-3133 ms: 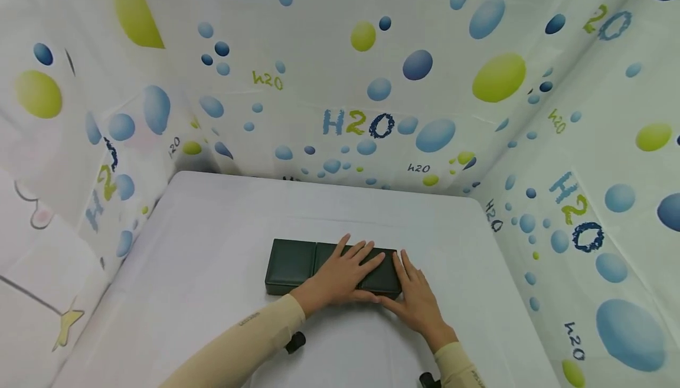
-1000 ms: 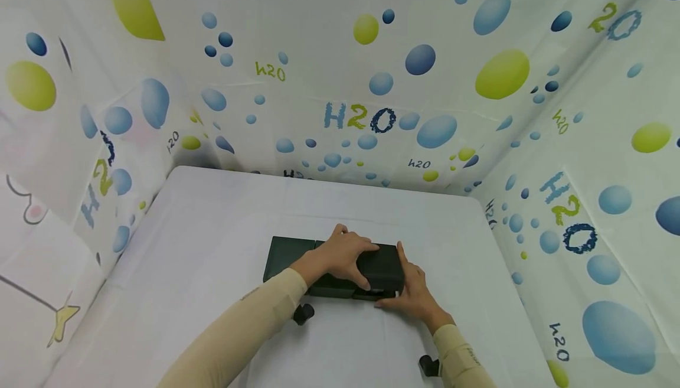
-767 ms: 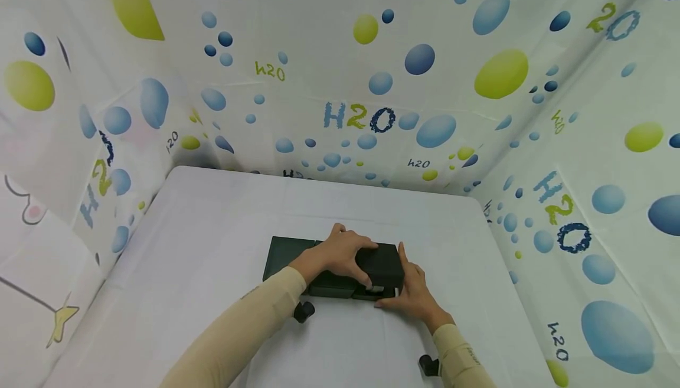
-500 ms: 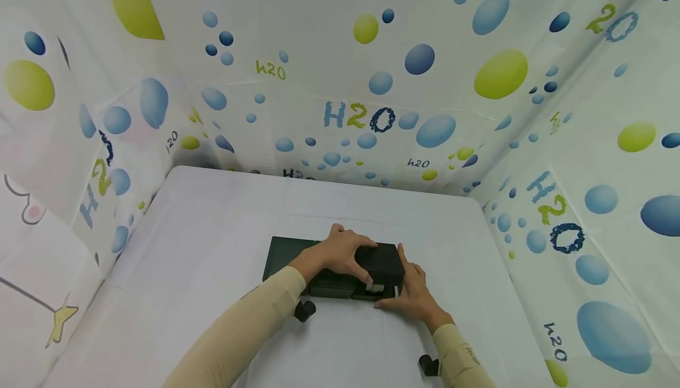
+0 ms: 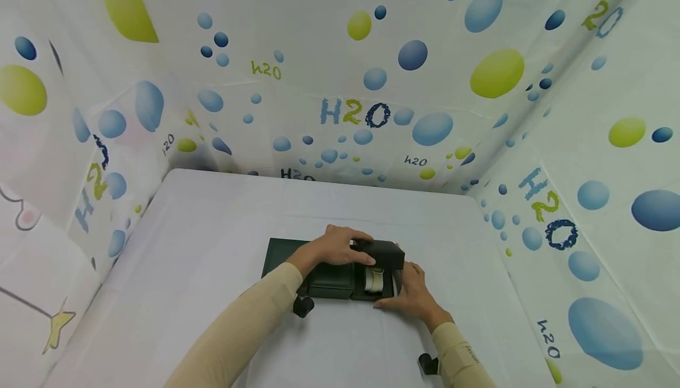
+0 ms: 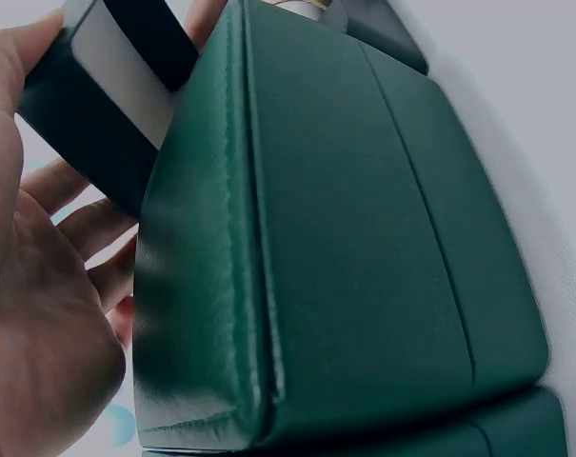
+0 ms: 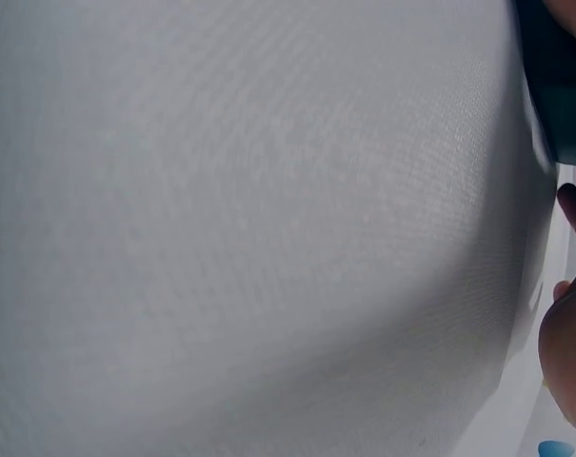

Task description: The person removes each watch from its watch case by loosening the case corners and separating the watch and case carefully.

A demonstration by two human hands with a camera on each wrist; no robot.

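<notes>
Your long dark green box (image 5: 326, 284) lies just below the middle of the frame, flat on the white table (image 5: 223, 211); its left part is covered, and the lid (image 5: 379, 252) at its right end is tilted up toward the back. Your left hand (image 5: 337, 247) reaches in from the lower left with a narrow grip, pinching that lid between thumb and fingers; in the left wrist view you see the thumb on the lid's edge at upper left, with the other fingers on its far side. Under the lid, you have the compartment (image 5: 359, 281) exposed; a pale, shiny roll (image 5: 374, 280) sits inside it, too small to make out well.

Your right hand (image 5: 417, 294) is at the box's right end, its grip wide, the thumb along the front edge and the fingers up the side, partly hidden by the lid; the right wrist view gives you mostly table, with fingers at its right edge. Beige sleeves (image 5: 234, 323) cover your forearms; small black pieces (image 5: 303, 306) show beside both wrists; behind the table hangs a white curtain (image 5: 319, 33) with blue and green bubbles and "H2O" lettering.
</notes>
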